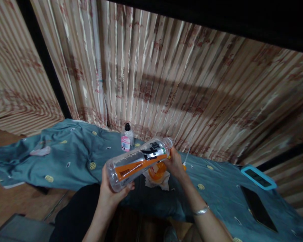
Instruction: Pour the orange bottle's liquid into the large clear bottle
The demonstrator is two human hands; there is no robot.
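Note:
A large clear plastic bottle (141, 161) with an orange and black label is held tilted, its uncapped-looking neck up to the right. Around its base my left hand (113, 190) is wrapped, thumb underneath. My right hand (175, 163) is closed near the neck; its fingers are partly hidden behind the bottle, and something small and orange shows by them. Beneath the bottle, an orange container (157, 172) rests on a crumpled white tissue (164, 184) on the cloth-covered table (138, 198). The bottle hides part of that container.
Behind the bottle stands a pump bottle (126, 139) with a pink label. A thin white stick (187, 155) with an orange end lies right of my right hand. At the right are a blue-framed device (258, 177) and a dark phone (258, 208). Striped curtains hang behind.

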